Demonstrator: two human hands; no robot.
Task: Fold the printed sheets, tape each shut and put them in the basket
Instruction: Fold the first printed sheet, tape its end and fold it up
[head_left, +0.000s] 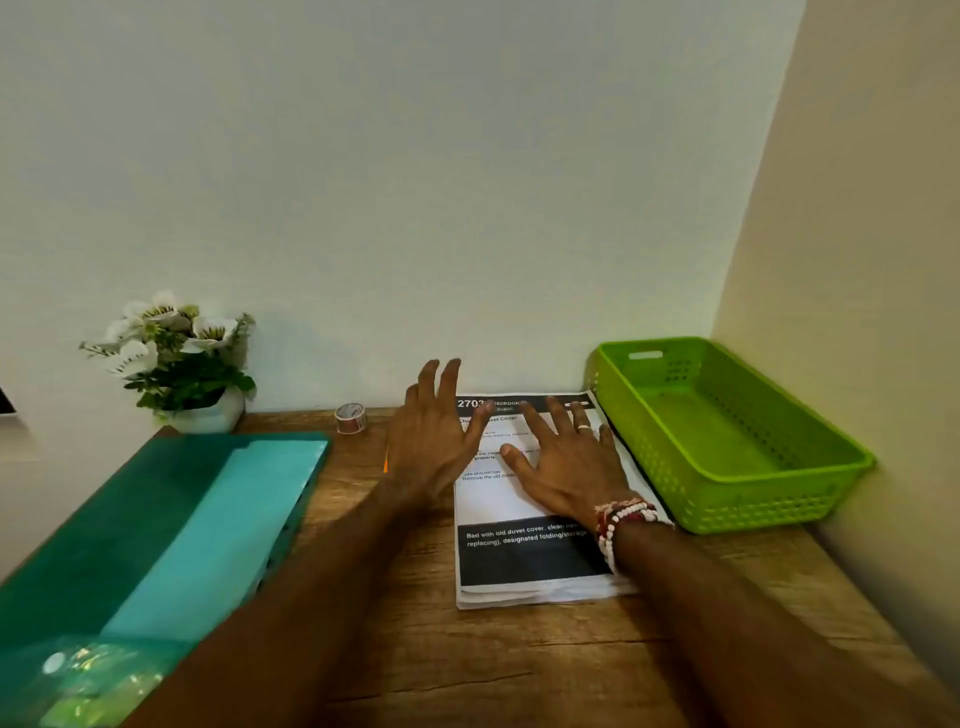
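**Starting on the stack: nothing folded, nothing taped, basket bare**

Lying flat near the back right of the wooden desk (519, 665): a stack of white printed sheets with black header bands (524, 556), its far edge against the wall, its right side just beside the lime-green perforated plastic basket (769, 499) in the back right corner. Resting palm-down on the top sheet, fingers spread, gripping nothing: the right hand (563, 460), ringed and braceleted. Hovering or pressing at the stack's left edge, fingers likewise splayed and released: the left hand (434, 431); contact there hard to tell. Waiting untouched at the back edge, left of the stack: 1 small roll of clear tape (351, 417). Showing no folded paper: the basket. Judging progress at 0 finished sheets; folding, taping and dropping in all remaining for the whole stack.
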